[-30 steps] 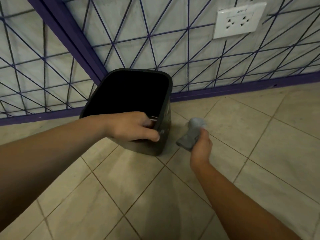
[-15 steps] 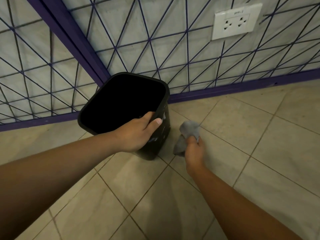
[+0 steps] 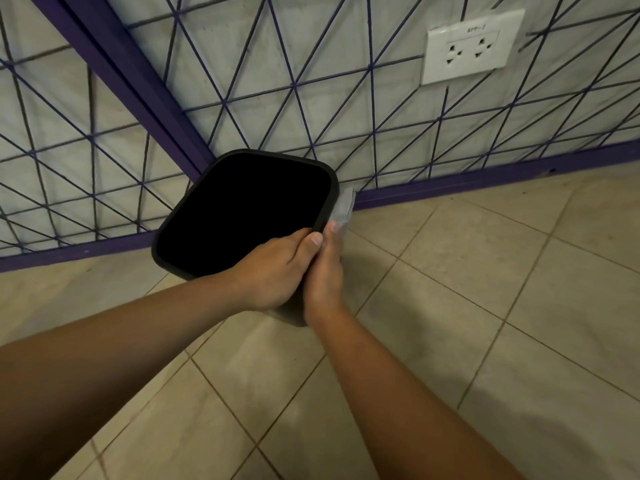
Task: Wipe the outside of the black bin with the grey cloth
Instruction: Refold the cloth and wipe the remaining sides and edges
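The left hand was closed over the near right part of the rim of the black bin, with the thumb lying along the rim edge and the fingers curled down over the outer wall. The right hand was pressed flat against the right outer wall of the bin, just beside the left hand and touching it at the thumb. The right hand gripped the grey cloth between its fingers and the bin wall; the cloth extended past the fingertips toward the far right corner of the bin and lay in contact with the wall below the rim. How much of the cloth sat under the palm could not be determined, as the hand covered it.

The bin stood on the tiled floor in the corner formed by two wall panels. It was tilted, with its open mouth facing up and toward the camera; the interior appeared uniformly dark and no contents were discernible. The lower part of the bin was hidden behind both hands.

Both wall panels carried a purple line grid and a purple skirting strip along the floor. A white socket plate with two outlets was mounted on the right panel, well apart from the bin.
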